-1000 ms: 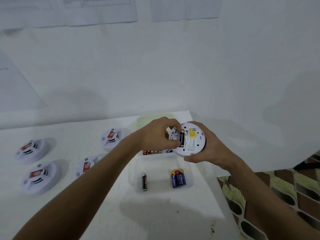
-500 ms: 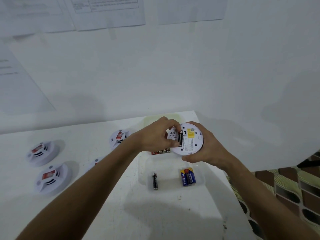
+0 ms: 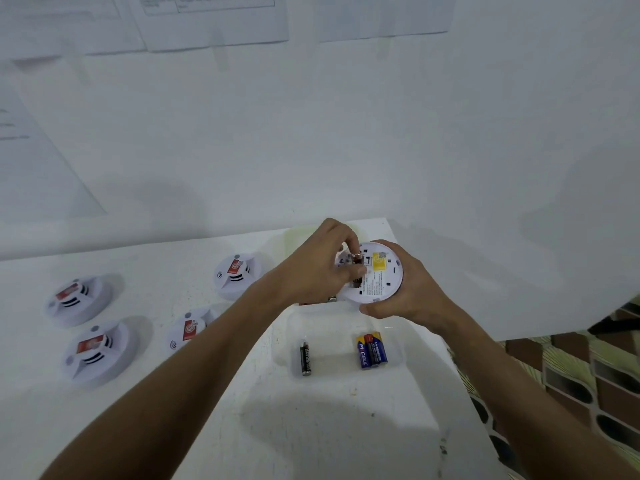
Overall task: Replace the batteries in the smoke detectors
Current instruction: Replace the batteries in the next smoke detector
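The smoke detector in work is held off the desk, back side up, cupped from below and the right by the right hand, whose fingers wrap its rim. The left hand reaches over the detector's left half, its fingers pinched together on a small battery standing partly out of the compartment; whether it is going in or coming out cannot be told. On the desk below the held detector lie a black battery and, to its right, a blue pair of batteries; more batteries peek out just under the left wrist. Four further detectors sit face up well to the left of the held one. The likely trouble, as I judge it: the battery is gripped only at its end, so it could twist or spring out of the contacts and drop toward the desk, or be seated the wrong way round, since the polarity marks are unreadable here. Used and fresh cells lying close together could also get mixed. The compartment interior is mostly hidden by the left fingers, the label text is too small to read, and the batteries under the wrist are largely covered.
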Demonstrator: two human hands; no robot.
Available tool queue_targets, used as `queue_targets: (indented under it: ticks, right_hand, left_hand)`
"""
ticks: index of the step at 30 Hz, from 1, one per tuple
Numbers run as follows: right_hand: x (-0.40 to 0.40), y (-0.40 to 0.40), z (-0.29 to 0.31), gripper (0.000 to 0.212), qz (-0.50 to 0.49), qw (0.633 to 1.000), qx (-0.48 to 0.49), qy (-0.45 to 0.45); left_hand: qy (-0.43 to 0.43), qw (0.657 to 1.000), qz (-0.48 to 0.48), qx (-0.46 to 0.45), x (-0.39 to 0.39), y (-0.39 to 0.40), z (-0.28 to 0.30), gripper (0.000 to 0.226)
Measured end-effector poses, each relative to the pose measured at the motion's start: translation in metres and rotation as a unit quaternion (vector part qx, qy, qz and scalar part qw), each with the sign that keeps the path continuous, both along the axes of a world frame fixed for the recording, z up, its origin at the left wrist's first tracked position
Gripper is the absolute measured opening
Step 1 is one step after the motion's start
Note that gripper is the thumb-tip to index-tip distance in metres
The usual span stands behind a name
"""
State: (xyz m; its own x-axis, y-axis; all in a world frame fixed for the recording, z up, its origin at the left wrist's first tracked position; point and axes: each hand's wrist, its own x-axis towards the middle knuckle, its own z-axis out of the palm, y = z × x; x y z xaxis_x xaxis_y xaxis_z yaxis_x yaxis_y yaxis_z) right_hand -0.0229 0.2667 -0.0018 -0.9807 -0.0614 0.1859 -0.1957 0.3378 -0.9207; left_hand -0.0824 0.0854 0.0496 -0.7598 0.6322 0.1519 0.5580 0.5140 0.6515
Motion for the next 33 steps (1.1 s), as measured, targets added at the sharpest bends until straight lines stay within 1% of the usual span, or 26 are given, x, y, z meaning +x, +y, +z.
queue_targets:
  ticks: [2,4,6,7,8,9,10,12,13,17,19,23,26,30,33]
  right_hand:
    - [-0.001,0.003,0.001,0.081,-0.009,1.0,-0.002,0.006]
    - [-0.001,0.008,0.001,0.081,-0.017,1.0,-0.007,0.013]
    - [0.0,0.015,0.002,0.081,-0.026,1.0,-0.009,0.015]
    - [0.001,0.02,0.001,0.081,-0.032,0.999,-0.008,0.013]
    - [0.003,0.025,0.0,0.082,-0.037,0.999,-0.008,0.009]
    - [0.004,0.029,-0.001,0.082,-0.041,0.999,-0.009,0.004]
    - [0.005,0.033,-0.002,0.083,-0.044,0.999,-0.007,-0.001]
    - [0.008,0.039,-0.005,0.085,-0.049,0.999,-0.003,-0.006]
    - [0.009,0.041,-0.006,0.086,-0.051,0.999,-0.002,-0.007]
    - [0.008,0.044,-0.01,0.084,-0.056,0.998,0.006,-0.007]
    - [0.008,0.046,-0.012,0.086,-0.059,0.998,0.002,-0.009]
    - [0.008,0.047,-0.016,0.088,-0.061,0.998,-0.003,-0.01]
    - [0.009,0.048,-0.017,0.089,-0.064,0.998,-0.006,-0.015]
    - [0.011,0.047,-0.017,0.087,-0.064,0.998,0.0,-0.016]
    - [0.012,0.046,-0.017,0.083,-0.064,0.998,0.0,-0.014]
  left_hand:
    - [0.01,0.999,0.003,0.039,0.0,0.005,0.001,0.016]
    - [-0.029,0.995,0.018,0.099,-0.003,0.009,0.0,0.015]
    - [-0.086,0.977,0.07,0.182,-0.011,0.01,-0.002,0.016]
    - [-0.102,0.967,0.106,0.207,-0.017,0.01,-0.005,0.015]
    - [-0.103,0.963,0.139,0.208,-0.022,0.009,-0.009,0.014]
    - [-0.096,0.965,0.162,0.185,-0.028,0.008,-0.014,0.012]
    - [-0.085,0.972,0.171,0.14,-0.033,0.008,-0.021,0.012]
    - [-0.069,0.984,0.161,0.031,-0.038,0.01,-0.036,0.013]
    - [-0.065,0.986,0.154,-0.009,-0.04,0.012,-0.044,0.015]
    - [-0.066,0.983,0.143,-0.092,-0.047,0.019,-0.068,0.023]
    - [-0.053,0.982,0.126,-0.131,-0.05,0.022,-0.073,0.025]
    - [-0.034,0.978,0.104,-0.177,-0.054,0.022,-0.078,0.032]
    - [-0.022,0.976,0.115,-0.184,-0.056,0.022,-0.08,0.033]
    - [-0.038,0.973,0.115,-0.196,-0.05,0.03,-0.078,0.051]
    - [-0.045,0.965,0.123,-0.226,-0.046,0.036,-0.079,0.054]
